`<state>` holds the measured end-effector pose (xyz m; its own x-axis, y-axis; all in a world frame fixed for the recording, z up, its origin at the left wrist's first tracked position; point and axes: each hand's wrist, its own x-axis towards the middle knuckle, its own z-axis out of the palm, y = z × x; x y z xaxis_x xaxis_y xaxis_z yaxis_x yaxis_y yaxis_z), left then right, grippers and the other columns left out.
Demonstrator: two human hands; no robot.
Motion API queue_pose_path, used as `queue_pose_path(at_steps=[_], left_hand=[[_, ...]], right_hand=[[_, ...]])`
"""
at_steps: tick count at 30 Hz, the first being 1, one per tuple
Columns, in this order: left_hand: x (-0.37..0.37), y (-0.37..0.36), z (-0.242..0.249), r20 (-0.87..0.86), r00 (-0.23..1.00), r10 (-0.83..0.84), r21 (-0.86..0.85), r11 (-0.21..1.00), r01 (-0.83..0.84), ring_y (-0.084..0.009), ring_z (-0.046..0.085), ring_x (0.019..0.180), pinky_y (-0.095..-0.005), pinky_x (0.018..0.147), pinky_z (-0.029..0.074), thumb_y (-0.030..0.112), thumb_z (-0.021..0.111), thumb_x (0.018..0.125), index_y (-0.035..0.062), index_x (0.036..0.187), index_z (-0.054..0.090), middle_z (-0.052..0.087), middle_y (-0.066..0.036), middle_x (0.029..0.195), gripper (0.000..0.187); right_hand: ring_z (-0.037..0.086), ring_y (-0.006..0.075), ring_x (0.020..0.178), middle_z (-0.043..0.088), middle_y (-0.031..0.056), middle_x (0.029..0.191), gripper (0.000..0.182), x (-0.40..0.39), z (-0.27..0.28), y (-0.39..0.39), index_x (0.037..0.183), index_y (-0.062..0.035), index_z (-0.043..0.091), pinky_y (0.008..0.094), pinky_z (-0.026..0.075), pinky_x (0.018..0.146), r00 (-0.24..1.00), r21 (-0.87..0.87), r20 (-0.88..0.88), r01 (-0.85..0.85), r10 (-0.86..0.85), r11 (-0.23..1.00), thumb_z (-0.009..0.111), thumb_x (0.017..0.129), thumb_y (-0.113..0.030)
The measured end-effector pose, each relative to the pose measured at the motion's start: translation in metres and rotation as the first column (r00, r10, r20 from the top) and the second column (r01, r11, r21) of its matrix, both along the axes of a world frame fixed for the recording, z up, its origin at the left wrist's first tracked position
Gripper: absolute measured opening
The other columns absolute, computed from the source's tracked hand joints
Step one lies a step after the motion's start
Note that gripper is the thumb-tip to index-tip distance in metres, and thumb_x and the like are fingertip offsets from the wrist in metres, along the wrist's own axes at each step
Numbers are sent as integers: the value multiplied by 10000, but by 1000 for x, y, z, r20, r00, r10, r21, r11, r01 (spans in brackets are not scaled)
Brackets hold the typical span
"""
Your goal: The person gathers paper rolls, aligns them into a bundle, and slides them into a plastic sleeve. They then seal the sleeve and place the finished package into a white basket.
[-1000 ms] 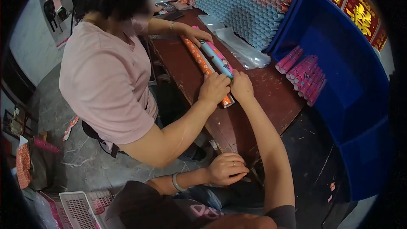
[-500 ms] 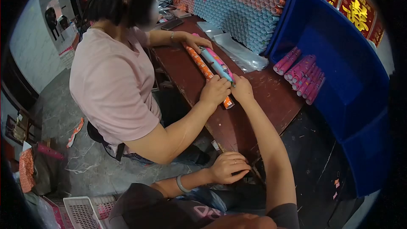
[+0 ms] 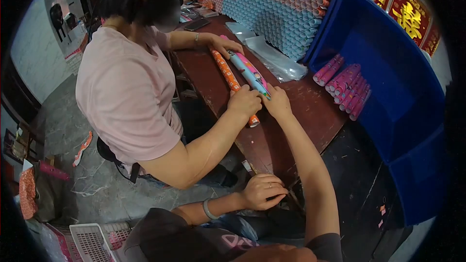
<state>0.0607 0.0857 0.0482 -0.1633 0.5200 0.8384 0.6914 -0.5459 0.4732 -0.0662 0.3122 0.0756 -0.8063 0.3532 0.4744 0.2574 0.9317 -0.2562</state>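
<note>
My right hand [image 3: 276,103] reaches across the table, its fingers closed at the near end of a light-blue printed roll [image 3: 250,75]. Against that roll lies a pink printed roll [image 3: 246,62]. A co-worker's one hand [image 3: 224,45] rests over the far ends of the rolls. The co-worker's other hand [image 3: 245,101] grips an orange patterned roll [image 3: 225,72] just left of the blue one. My left hand [image 3: 263,192], with a ring on it, is curled beside the table's near corner; its palm side is hidden.
Stacked tubes [image 3: 272,9] line the back of the brown table [image 3: 310,116]. Clear plastic sleeves [image 3: 276,60] lie before them. Several pink rolls [image 3: 342,85] lie by the blue bin [image 3: 388,77] on the right. The co-worker [image 3: 131,97] sits at left; white baskets [image 3: 90,242] stand below.
The co-worker's near hand and the orange roll have shifted slightly left and toward me, widening the gap to the blue roll. My hands look nearly still.
</note>
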Motion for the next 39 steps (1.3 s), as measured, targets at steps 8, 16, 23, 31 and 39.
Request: queue_pose_path(at_steps=[8,16,23,31,39], left_hand=[[1,0,-2,6,1000,6,-23,1000,-6,-244,634,796,-360,713,513,72,697,730,34,830,679,654,-80,783,108],[1,4,-2,13,1000,9,37,999,-9,-258,651,734,-355,623,533,36,733,683,16,792,695,666,-113,751,117],[1,5,-2,9,1000,14,46,999,-14,-259,653,726,-353,616,536,33,729,684,14,795,696,665,-120,741,118],[1,5,-2,-2,1000,31,58,998,-31,-246,654,720,-350,610,527,33,729,684,25,787,691,663,-107,731,111],[7,9,-11,-27,992,127,68,990,-125,-230,641,741,-335,640,511,57,718,679,54,824,669,655,-74,768,153]], right_hand=[[549,341,1038,586,190,1084,552,1,6,-4,1281,-30,519,416,470,878,989,-52,141,54,-46,997,611,867,-382],[561,351,1017,599,190,1051,536,0,5,-2,1265,-33,540,423,469,878,994,-67,107,38,-30,997,640,838,-342],[562,347,1021,602,187,1023,519,2,3,-4,1247,-32,556,422,468,876,997,-50,70,29,-26,998,618,849,-360],[545,318,1115,581,203,1203,635,-32,-14,45,1271,13,522,398,440,917,976,-517,156,-50,151,855,415,937,-516],[539,372,1171,521,273,1274,1285,-88,48,-16,1392,101,262,417,454,959,858,-388,514,213,18,897,756,514,-697]])
